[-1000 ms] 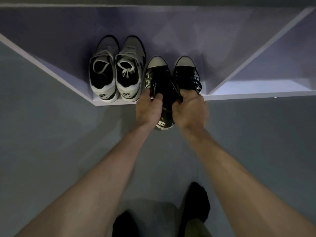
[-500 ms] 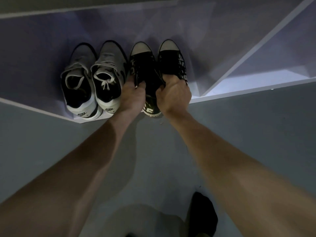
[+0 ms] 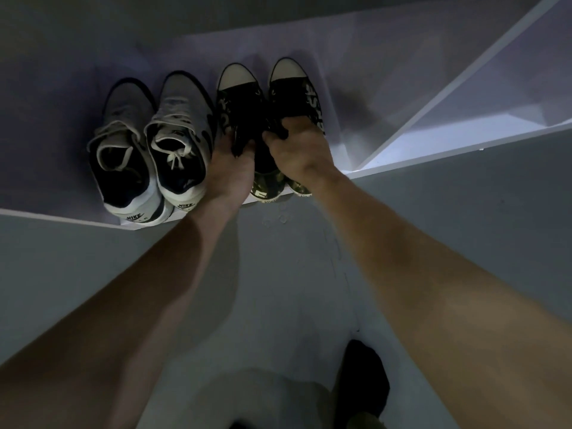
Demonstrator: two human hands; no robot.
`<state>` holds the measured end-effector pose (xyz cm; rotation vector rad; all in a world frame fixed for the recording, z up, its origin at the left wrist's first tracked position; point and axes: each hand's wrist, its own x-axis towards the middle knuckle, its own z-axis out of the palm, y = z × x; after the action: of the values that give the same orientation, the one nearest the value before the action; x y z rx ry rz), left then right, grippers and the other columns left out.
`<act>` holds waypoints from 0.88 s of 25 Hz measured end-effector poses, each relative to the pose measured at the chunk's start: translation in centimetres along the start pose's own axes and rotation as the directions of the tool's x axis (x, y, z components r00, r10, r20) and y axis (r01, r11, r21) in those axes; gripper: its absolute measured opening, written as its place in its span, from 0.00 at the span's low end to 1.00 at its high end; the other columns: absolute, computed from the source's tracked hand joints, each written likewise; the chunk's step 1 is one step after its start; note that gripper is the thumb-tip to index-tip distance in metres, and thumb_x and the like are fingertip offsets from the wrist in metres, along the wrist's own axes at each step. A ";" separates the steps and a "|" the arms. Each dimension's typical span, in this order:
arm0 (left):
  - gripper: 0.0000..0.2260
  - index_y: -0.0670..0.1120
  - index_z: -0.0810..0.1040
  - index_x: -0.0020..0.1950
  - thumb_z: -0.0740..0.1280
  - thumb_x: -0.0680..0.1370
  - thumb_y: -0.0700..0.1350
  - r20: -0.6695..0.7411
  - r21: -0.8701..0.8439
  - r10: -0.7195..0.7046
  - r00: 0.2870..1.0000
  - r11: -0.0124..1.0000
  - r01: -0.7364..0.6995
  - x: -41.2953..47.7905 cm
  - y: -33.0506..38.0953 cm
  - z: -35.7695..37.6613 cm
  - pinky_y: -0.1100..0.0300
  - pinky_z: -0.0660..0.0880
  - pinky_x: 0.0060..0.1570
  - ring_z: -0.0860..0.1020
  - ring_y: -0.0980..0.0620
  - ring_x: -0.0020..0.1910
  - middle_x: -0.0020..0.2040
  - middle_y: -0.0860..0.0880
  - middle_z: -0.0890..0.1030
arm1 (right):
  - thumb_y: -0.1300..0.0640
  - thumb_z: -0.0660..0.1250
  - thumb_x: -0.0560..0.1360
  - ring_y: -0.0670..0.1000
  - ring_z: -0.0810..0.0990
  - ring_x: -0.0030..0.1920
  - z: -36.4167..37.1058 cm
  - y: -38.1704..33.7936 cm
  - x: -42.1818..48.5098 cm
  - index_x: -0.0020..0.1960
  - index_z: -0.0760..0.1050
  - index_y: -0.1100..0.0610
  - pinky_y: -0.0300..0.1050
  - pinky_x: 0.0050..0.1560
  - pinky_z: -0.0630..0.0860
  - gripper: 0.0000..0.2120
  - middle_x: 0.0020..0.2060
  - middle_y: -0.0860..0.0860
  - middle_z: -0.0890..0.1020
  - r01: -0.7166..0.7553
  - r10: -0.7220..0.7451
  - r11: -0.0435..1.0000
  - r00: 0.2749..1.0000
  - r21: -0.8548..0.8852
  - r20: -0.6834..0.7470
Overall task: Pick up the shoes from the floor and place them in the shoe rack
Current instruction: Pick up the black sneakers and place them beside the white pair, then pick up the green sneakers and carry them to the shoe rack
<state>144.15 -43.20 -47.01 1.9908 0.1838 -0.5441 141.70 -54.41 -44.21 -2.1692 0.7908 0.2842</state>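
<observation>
hands are gripping the black canvas sneakers on the shoe rack (image 3: 418,168): left hand (image 3: 230,164) clamping the left sneaker (image 3: 240,106), right hand (image 3: 298,153) the right sneaker (image 3: 294,91). white nike sneakers (image 3: 151,150) are sitting just left of them.

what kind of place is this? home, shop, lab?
Likely a home entryway or shoe-storage corner, dimly lit. A low white shoe rack on a plain floor holds grey-white sneakers and black canvas shoes, which both hands grip.
</observation>
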 end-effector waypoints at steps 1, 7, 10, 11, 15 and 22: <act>0.21 0.50 0.71 0.75 0.63 0.81 0.47 -0.008 0.017 -0.010 1.000 1.000 0.010 -0.5 0.1 0.1 0.67 0.69 0.54 0.75 0.56 0.59 0.60 0.55 0.77 | 0.47 0.64 0.78 0.58 0.81 0.54 -0.3 0.0 -0.2 0.56 0.77 0.57 0.52 0.58 0.78 0.15 0.52 0.56 0.83 -0.011 0.011 0.999 1.000 0.035 0.007; 0.16 0.44 0.78 0.58 0.63 0.72 0.46 -0.037 -0.075 -0.110 0.993 0.991 0.107 -3.3 0.9 -0.2 0.53 0.77 0.50 0.82 0.43 0.51 0.49 0.47 0.83 | 0.55 0.64 0.75 0.54 0.84 0.50 -1.4 0.3 -4.0 0.62 0.78 0.55 0.51 0.56 0.80 0.16 0.46 0.53 0.86 0.083 -0.026 0.954 0.980 0.289 -0.196; 0.12 0.47 0.78 0.58 0.66 0.75 0.45 -0.012 -0.158 -0.197 0.980 0.968 0.193 -8.3 1.4 -0.5 0.51 0.76 0.51 0.78 0.49 0.46 0.48 0.47 0.80 | 0.59 0.65 0.76 0.46 0.84 0.54 -2.1 1.5 -9.9 0.70 0.74 0.56 0.42 0.60 0.78 0.22 0.53 0.52 0.85 0.018 0.106 0.857 0.972 0.515 -0.210; 0.14 0.46 0.78 0.62 0.66 0.76 0.44 0.014 -0.157 -0.250 0.968 0.956 0.249 -10.7 1.7 -0.7 0.52 0.77 0.51 0.78 0.49 0.46 0.49 0.47 0.81 | 0.60 0.66 0.77 0.43 0.83 0.51 -2.4 2.0 -12.2 0.70 0.74 0.57 0.38 0.58 0.77 0.21 0.52 0.51 0.85 -0.055 0.170 0.814 0.974 0.578 -0.147; 0.13 0.45 0.79 0.62 0.65 0.78 0.42 0.120 -0.008 -0.409 0.905 0.911 0.413 -20.5 3.0 -2.6 0.59 0.77 0.39 0.79 0.50 0.38 0.48 0.44 0.81 | 0.58 0.63 0.71 0.49 0.82 0.47 -5.3 4.2 -22.0 0.65 0.76 0.58 0.42 0.55 0.76 0.22 0.44 0.47 0.82 -0.325 0.435 0.670 0.901 0.667 0.001; 0.04 0.51 0.80 0.51 0.70 0.78 0.43 0.356 0.146 -0.288 0.889 0.957 0.252 -32.8 7.9 -2.8 0.53 0.77 0.53 0.81 0.49 0.48 0.50 0.49 0.84 | 0.40 0.69 0.67 0.46 0.85 0.51 -10.2 7.0 -36.9 0.56 0.77 0.39 0.57 0.59 0.80 0.18 0.46 0.42 0.86 -0.468 0.589 0.567 0.806 0.677 0.064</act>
<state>118.68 -41.04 -24.79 1.9216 0.2018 -1.1217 108.02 -49.07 -25.53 -1.2304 1.4069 0.0793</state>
